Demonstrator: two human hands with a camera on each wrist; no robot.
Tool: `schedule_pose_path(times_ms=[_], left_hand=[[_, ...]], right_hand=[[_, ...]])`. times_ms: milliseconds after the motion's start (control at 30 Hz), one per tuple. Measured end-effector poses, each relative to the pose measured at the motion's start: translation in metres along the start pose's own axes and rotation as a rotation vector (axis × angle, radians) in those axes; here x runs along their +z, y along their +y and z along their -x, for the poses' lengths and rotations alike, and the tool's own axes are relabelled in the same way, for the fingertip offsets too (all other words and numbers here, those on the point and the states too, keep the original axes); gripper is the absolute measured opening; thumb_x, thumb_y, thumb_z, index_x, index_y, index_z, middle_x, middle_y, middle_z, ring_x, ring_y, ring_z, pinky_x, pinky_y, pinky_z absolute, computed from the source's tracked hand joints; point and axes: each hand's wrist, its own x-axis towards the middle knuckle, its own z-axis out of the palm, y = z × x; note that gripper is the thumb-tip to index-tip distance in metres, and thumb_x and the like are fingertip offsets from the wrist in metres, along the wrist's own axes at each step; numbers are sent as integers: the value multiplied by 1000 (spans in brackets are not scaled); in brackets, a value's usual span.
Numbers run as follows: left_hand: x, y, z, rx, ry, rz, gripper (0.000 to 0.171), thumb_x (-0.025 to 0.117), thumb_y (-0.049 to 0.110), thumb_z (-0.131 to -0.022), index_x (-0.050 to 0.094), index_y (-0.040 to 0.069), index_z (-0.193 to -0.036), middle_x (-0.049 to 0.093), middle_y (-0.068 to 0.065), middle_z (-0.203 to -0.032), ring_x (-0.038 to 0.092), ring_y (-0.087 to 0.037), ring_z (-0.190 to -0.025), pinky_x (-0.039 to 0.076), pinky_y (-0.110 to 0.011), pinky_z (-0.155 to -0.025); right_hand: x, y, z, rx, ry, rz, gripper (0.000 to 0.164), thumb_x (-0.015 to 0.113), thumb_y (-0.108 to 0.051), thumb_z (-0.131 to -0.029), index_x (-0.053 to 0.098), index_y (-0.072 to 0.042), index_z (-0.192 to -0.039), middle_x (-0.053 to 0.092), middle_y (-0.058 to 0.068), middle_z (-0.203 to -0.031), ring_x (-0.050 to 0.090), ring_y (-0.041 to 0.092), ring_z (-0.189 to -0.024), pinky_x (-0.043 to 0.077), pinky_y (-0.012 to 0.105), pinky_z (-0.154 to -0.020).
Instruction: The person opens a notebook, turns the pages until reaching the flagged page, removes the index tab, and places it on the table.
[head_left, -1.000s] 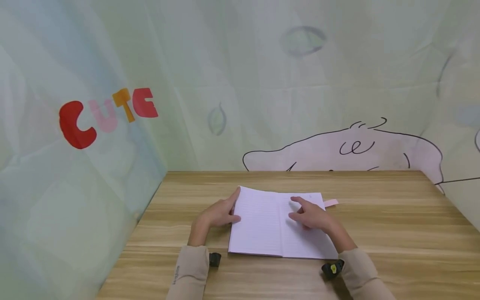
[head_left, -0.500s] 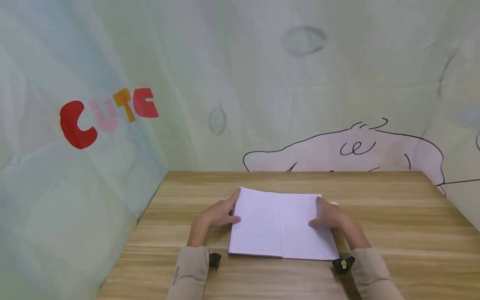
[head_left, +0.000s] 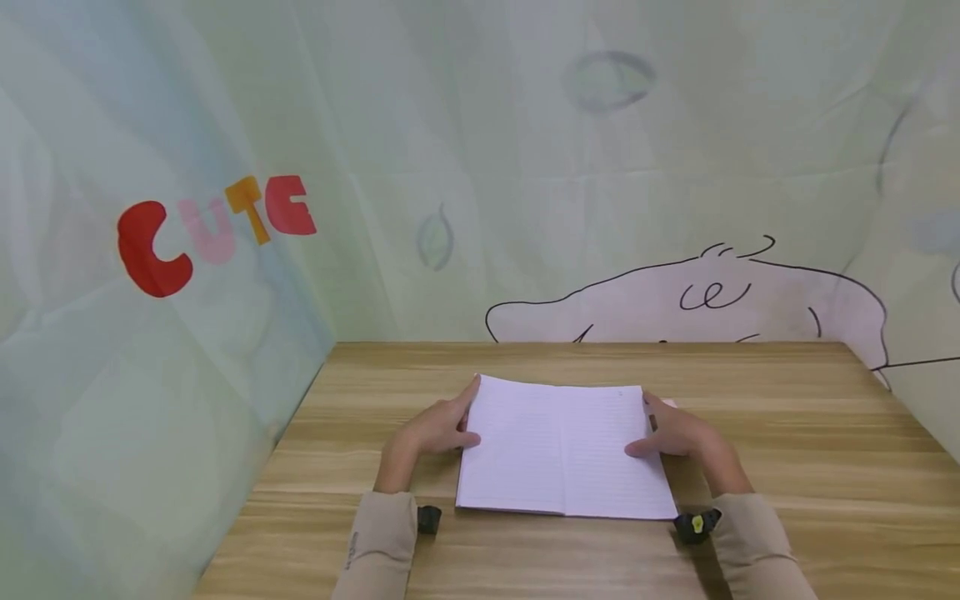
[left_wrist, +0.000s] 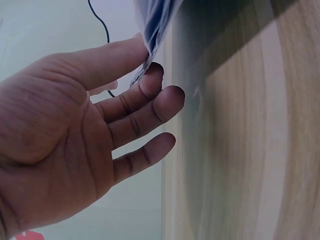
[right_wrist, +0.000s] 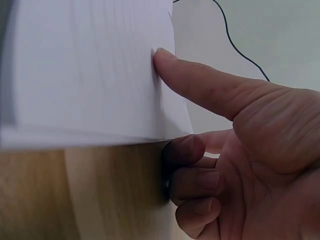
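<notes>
A notebook (head_left: pixel 525 450) with white lined pages lies spread at its fold, above the wooden table. My left hand (head_left: pixel 438 425) pinches its left edge; in the left wrist view the thumb (left_wrist: pixel 115 60) is on the page side and the fingers (left_wrist: pixel 167 102) are behind the page stack. At the right edge, my right hand (head_left: pixel 678 429) grips the notebook, thumb on the page and fingers curled beneath, as the right wrist view shows. Behind the right hand a bit of a pink tab (head_left: pixel 670 403) sticks out.
The wooden table (head_left: pixel 810 450) extends around the notebook. Behind it hangs a pale green cloth (head_left: pixel 525 167) with a line-drawn figure, and coloured letters are on the left side. Dark wrist cameras (head_left: pixel 697 527) sit by both sleeves.
My right hand has moved right from over the right page to the notebook's right edge and now grips it, covering most of the pink tab. The left hand has stayed in place.
</notes>
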Motion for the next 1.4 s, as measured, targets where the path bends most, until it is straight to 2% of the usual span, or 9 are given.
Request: schedule_pose_path(times_ms=[200, 367, 467, 567, 667, 800, 1200, 1300, 1400], left_hand=[[-1, 1, 0, 3, 3, -2, 94, 73, 14, -93, 9, 7, -161, 51, 0, -74, 44, -12, -65, 38, -28, -63], [-2, 1, -2, -4, 2, -9, 94, 73, 15, -93, 8, 8, -161, 51, 0, -75, 44, -11, -66, 38, -28, -63], [-2, 1, -1, -1, 3, -9, 94, 73, 15, -93, 9, 8, -161, 52, 0, -75, 44, -12, -66, 38, -28, -63], [-2, 1, 0, 1, 2, -12, 93, 72, 14, -93, 9, 7, -161, 52, 0, -75, 44, -12, -65, 38, -28, -63], [-1, 0, 0, 7, 3, -13, 93, 72, 14, -93, 9, 6, -161, 52, 0, -75, 45, -12, -65, 38, -28, -63], [0, -1, 0, 13, 0, -17, 93, 72, 14, -93, 9, 6, -161, 52, 0, -75, 44, -12, -65, 38, -28, -63], [-1, -1, 1, 12, -13, -9, 92, 72, 13, -93, 10, 6, -161, 51, 0, -75, 44, -12, -66, 37, -28, -62], [-1, 0, 2, 10, -18, -16, 91, 71, 14, -94, 9, 6, -161, 50, 0, -76, 44, -12, -66, 37, -27, -63], [-1, 0, 2, 14, -16, -16, 91, 71, 14, -94, 10, 5, -161, 50, 1, -76, 44, -12, -66, 38, -28, -63]], right_hand=[[-8, -2, 4, -46, -15, -42, 108, 79, -34, -86, 9, 11, -155, 15, 39, -155, 16, 56, -142, 18, 64, -112], [-18, -6, 11, -56, -22, -55, 98, 75, -33, -89, 16, 5, -156, 15, 38, -155, 14, 57, -142, 16, 67, -111], [-22, -7, 12, -74, -6, -38, 82, 75, -30, -90, 33, 4, -151, 32, 37, -150, 30, 55, -137, 28, 67, -106], [-23, -6, 11, -88, 26, -35, 47, 73, -24, -92, 56, 2, -127, 56, 28, -124, 53, 43, -112, 45, 54, -90], [-22, -5, 9, -87, 66, -48, 21, 72, -19, -93, 59, -2, -96, 57, 12, -92, 52, 27, -85, 43, 39, -70], [-19, -4, 7, -86, 87, -70, 24, 71, -16, -93, 55, -6, -78, 47, 4, -75, 45, 21, -72, 36, 33, -62], [-13, -8, 8, -72, 142, -23, 33, 66, -11, -95, 55, -7, -64, 43, 0, -63, 41, 17, -62, 33, 31, -58], [-12, -14, 11, -52, 160, -23, 24, 65, -7, -94, 63, -1, -71, 50, 1, -62, 46, 17, -60, 36, 30, -57], [-13, -19, 13, -20, 184, -48, 15, 64, -5, -94, 66, 9, -93, 61, 8, -71, 57, 20, -64, 44, 32, -59]])
